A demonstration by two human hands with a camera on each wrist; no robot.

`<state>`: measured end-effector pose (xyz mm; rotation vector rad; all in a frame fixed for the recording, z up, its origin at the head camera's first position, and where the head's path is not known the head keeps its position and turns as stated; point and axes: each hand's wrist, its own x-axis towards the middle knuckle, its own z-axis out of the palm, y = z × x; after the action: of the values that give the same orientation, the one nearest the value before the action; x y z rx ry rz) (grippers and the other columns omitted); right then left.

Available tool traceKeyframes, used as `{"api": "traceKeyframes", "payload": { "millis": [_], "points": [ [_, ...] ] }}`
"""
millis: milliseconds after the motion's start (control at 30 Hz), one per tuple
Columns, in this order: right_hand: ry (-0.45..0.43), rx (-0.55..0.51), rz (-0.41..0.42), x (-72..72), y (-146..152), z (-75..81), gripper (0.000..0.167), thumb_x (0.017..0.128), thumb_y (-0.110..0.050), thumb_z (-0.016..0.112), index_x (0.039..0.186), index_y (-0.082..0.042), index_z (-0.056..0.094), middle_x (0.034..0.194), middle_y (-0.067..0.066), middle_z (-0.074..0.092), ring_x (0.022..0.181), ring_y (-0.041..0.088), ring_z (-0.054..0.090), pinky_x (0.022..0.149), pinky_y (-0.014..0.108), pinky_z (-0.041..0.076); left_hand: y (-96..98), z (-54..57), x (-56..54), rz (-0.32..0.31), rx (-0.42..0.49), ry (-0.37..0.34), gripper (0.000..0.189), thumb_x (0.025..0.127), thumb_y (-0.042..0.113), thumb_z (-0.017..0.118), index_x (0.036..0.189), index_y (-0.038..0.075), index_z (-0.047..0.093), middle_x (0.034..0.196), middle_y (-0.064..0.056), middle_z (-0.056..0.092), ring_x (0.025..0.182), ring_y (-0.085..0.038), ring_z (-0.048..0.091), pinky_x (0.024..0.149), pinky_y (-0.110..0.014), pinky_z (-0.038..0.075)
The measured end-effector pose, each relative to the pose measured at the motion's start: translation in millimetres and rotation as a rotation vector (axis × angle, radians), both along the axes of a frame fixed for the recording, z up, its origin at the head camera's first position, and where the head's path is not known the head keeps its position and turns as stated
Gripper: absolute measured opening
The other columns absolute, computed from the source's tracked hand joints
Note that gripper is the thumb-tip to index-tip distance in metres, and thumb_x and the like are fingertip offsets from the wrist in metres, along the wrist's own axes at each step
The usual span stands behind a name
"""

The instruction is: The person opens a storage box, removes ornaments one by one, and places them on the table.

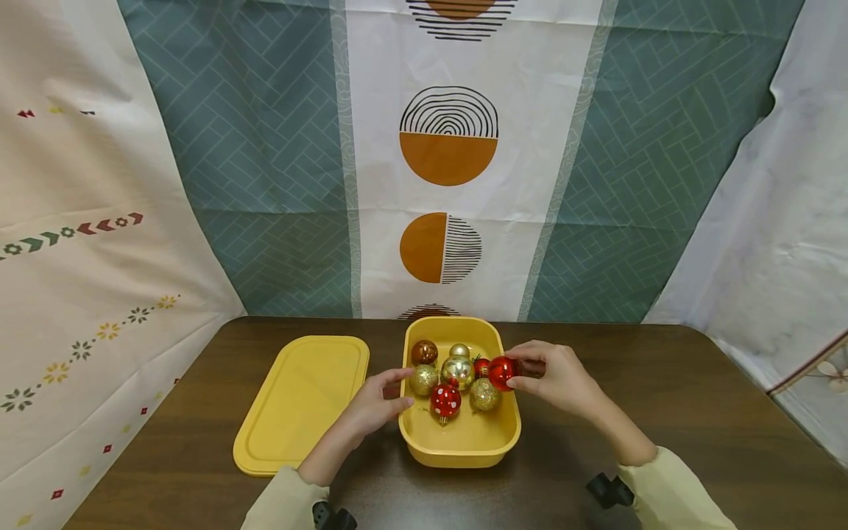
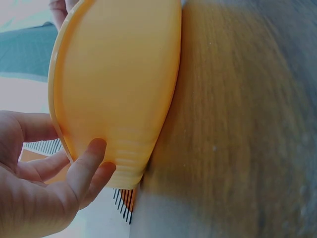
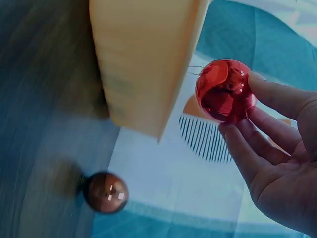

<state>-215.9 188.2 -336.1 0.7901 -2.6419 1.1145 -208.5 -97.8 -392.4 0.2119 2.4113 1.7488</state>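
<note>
My right hand (image 1: 559,375) pinches a shiny red ornament ball (image 3: 225,90) between thumb and fingertips, over the right rim of a yellow plastic box (image 1: 457,445). On the left, my left hand (image 2: 47,173) holds the box wall, with some fingers over the rim and others against the outside. Inside the box lie a red ball with white dots (image 1: 445,401), a shiny gold ball (image 1: 457,372), glittery gold balls (image 1: 486,395), a brown ball (image 1: 424,352), a small gold ball (image 1: 459,350) and another red ornament (image 1: 481,366), partly hidden behind the held ball.
A flat yellow lid (image 1: 298,405) lies on the dark wooden table (image 1: 649,397) left of the box. In the right wrist view a shiny brown ball (image 3: 106,192) rests on the table beyond the box. Patterned cloth (image 1: 265,147) hangs behind the table.
</note>
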Motion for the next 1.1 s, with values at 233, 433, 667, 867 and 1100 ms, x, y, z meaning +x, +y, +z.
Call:
{"api": "traceKeyframes", "payload": {
  "millis": [233, 433, 667, 867, 1100],
  "points": [
    [-0.009, -0.050, -0.098, -8.1, 28.5, -3.4, 0.035, 0.071, -0.003, 0.075, 0.103, 0.007, 0.065, 0.101, 0.018, 0.063, 0.088, 0.028, 0.064, 0.073, 0.034, 0.052, 0.1, -0.3, 0.4, 0.000, -0.001, 0.006, 0.045, 0.083, 0.003, 0.061, 0.126, 0.001, 0.050, 0.128, -0.021, 0.048, 0.108, -0.033, 0.052, 0.073, -0.035, 0.053],
    [0.004, 0.007, -0.198, -16.7, 48.8, -14.4, 0.036, 0.072, -0.009, 0.076, 0.103, 0.006, 0.066, 0.100, 0.019, 0.065, 0.088, 0.028, 0.064, 0.073, 0.031, 0.053, -0.4, -1.4, 0.0, -0.006, -0.007, 0.018, 0.045, 0.083, 0.003, 0.061, 0.127, 0.001, 0.050, 0.129, -0.022, 0.046, 0.110, -0.035, 0.051, 0.072, -0.035, 0.053],
    [-0.042, 0.075, -0.258, -28.0, 60.8, -34.0, 0.035, 0.072, -0.014, 0.076, 0.101, 0.004, 0.067, 0.094, 0.017, 0.068, 0.084, 0.026, 0.064, 0.070, 0.030, 0.050, -1.2, -2.4, -2.0, 0.000, -0.026, 0.007, 0.045, 0.083, 0.004, 0.061, 0.127, 0.003, 0.050, 0.130, -0.020, 0.046, 0.111, -0.035, 0.051, 0.075, -0.035, 0.053],
    [-0.120, 0.075, -0.226, -37.0, 65.2, -47.4, 0.037, 0.074, -0.015, 0.075, 0.103, 0.006, 0.065, 0.095, 0.020, 0.067, 0.085, 0.027, 0.065, 0.071, 0.032, 0.052, -1.5, -2.5, -2.6, -0.003, -0.026, 0.005, 0.045, 0.083, 0.004, 0.061, 0.127, 0.003, 0.050, 0.130, -0.020, 0.046, 0.111, -0.034, 0.051, 0.072, -0.034, 0.052],
    [-0.176, 0.068, -0.207, -41.4, 63.4, -53.1, 0.037, 0.073, -0.011, 0.075, 0.103, 0.009, 0.064, 0.097, 0.024, 0.065, 0.085, 0.030, 0.065, 0.071, 0.035, 0.053, -1.2, -2.3, -2.4, 0.004, -0.036, -0.003, 0.044, 0.083, 0.005, 0.061, 0.127, 0.004, 0.051, 0.130, -0.019, 0.047, 0.110, -0.033, 0.052, 0.071, -0.033, 0.052]
  ]
}}
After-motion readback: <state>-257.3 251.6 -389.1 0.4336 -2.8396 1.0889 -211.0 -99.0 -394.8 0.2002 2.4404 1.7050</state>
